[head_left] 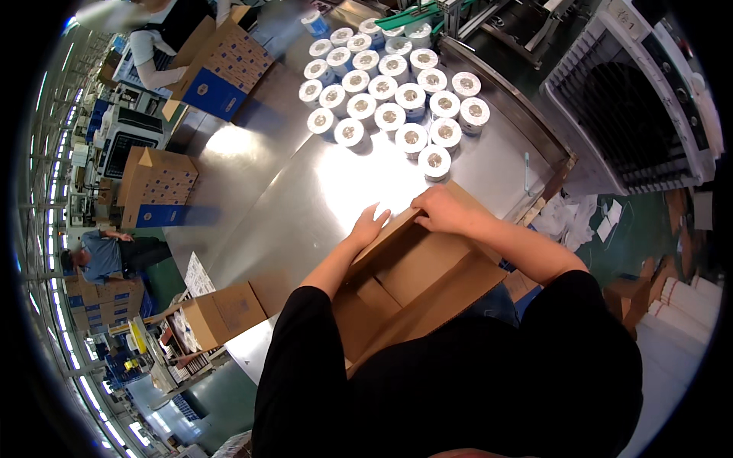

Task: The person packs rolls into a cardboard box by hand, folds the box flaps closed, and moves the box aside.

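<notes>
An open brown cardboard box (424,261) is tilted against my body at the table's near side, its inside facing up. My right hand (443,211) has its fingers curled over the box's far edge, toward the right. Against the far side of the same box lies my left hand (369,227), thumb and fingers apart, nothing visible between them. Just beyond my hands stand several white cylindrical rolls or cans (389,116) with round pale tops and some blue on their sides, grouped on the metal table (305,183).
Printed cardboard boxes (164,187) stand along the table's left side. A co-worker (156,53) handles another box (229,69) at the far left. An open box (221,314) sits at the lower left. A raised rim (504,95) and a large grey-white machine (626,99) bound the right.
</notes>
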`<action>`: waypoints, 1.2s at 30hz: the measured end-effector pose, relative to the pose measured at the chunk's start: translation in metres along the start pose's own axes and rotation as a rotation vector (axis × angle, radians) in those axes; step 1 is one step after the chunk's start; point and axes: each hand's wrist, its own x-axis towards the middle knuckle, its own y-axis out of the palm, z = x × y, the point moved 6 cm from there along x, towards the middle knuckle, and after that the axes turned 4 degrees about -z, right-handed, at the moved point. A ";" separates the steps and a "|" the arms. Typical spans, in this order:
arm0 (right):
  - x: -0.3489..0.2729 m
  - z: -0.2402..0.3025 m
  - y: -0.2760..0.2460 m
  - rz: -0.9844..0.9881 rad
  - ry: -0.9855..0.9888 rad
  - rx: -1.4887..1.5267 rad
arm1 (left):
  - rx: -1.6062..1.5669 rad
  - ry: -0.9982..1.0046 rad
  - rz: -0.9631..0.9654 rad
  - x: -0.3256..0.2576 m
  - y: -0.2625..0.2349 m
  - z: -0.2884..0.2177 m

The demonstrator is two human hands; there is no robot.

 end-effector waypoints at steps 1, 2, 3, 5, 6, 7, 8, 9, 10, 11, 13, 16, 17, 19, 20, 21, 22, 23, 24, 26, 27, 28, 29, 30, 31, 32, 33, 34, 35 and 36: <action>0.002 0.005 -0.007 -0.052 -0.013 0.082 | 0.075 0.061 -0.101 0.023 0.004 0.008; 0.002 0.006 -0.017 -0.104 -0.010 0.159 | 0.145 0.131 -0.189 0.047 0.009 0.004; 0.002 0.003 -0.022 -0.158 -0.010 0.237 | 0.216 0.200 -0.278 0.066 0.010 -0.006; 0.007 -0.023 -0.022 -0.249 0.133 0.484 | 0.313 0.378 -0.447 0.104 0.009 -0.032; 0.011 -0.039 -0.023 -0.281 0.278 0.647 | 0.327 0.438 -0.518 0.120 0.006 -0.047; 0.014 -0.053 -0.024 -0.311 0.426 0.808 | 0.342 0.497 -0.591 0.133 0.001 -0.063; 0.017 -0.076 -0.027 -0.312 0.682 0.797 | 0.367 0.531 -0.619 0.145 -0.003 -0.082; 0.018 -0.111 -0.021 -0.476 0.620 0.490 | 0.394 0.573 -0.646 0.157 -0.006 -0.102; 0.023 -0.135 -0.013 -0.406 0.677 0.355 | 0.416 0.585 -0.612 0.176 -0.009 -0.104; 0.027 -0.156 -0.001 -0.287 0.716 0.229 | 0.435 0.598 -0.577 0.193 -0.011 -0.105; 0.034 -0.193 0.018 -0.148 0.771 0.088 | 0.637 0.412 -0.419 0.224 -0.003 -0.104; 0.042 -0.227 0.034 -0.031 0.805 0.026 | 0.889 0.241 -0.196 0.253 0.006 -0.119; 0.051 -0.223 0.033 0.046 0.816 0.001 | 0.911 0.265 -0.222 0.255 0.003 -0.117; 0.063 -0.214 0.027 0.202 0.833 -0.059 | 0.946 0.315 -0.278 0.255 -0.003 -0.110; 0.063 -0.211 0.024 0.240 0.830 -0.065 | 0.950 0.307 -0.261 0.252 -0.008 -0.109; 0.061 -0.209 0.023 0.278 0.832 -0.068 | 0.931 0.300 -0.291 0.247 -0.017 -0.110; 0.060 -0.206 0.024 0.317 0.828 -0.072 | 0.820 0.249 -0.266 0.243 -0.031 -0.105; 0.057 -0.210 0.026 0.219 0.822 -0.016 | 0.714 0.209 -0.238 0.234 -0.048 -0.111; 0.052 -0.216 0.038 0.123 0.804 0.043 | 0.586 0.202 -0.302 0.219 -0.070 -0.112; 0.047 -0.227 0.057 -0.007 0.795 0.138 | 0.077 0.179 -0.431 0.179 -0.118 -0.094; 0.040 -0.237 0.064 -0.048 0.825 0.170 | -0.167 0.077 -0.362 0.152 -0.135 -0.100; 0.040 -0.238 0.063 -0.089 0.830 0.199 | -0.368 0.153 -0.397 0.119 -0.158 -0.093; 0.037 -0.240 0.059 -0.104 0.822 0.202 | -0.525 0.196 -0.460 0.075 -0.179 -0.101; 0.034 -0.240 0.052 -0.118 0.801 0.203 | -0.688 0.103 -0.507 0.034 -0.197 -0.076; 0.033 -0.239 0.044 -0.130 0.775 0.202 | -0.507 0.466 -0.509 -0.015 -0.206 -0.074; 0.027 -0.241 0.028 -0.198 0.766 0.201 | -0.544 0.346 -0.482 -0.053 -0.210 -0.055; 0.025 -0.235 0.008 -0.256 0.740 0.209 | -0.514 0.193 -0.444 -0.094 -0.208 -0.038; 0.024 -0.225 -0.018 -0.289 0.765 0.347 | -0.471 0.048 -0.368 -0.128 -0.195 -0.016; 0.024 -0.211 -0.049 -0.312 0.785 0.500 | -0.462 -0.097 -0.271 -0.161 -0.178 -0.001; 0.022 -0.196 -0.078 -0.387 0.752 0.532 | -0.877 -0.222 -0.178 -0.183 -0.143 0.047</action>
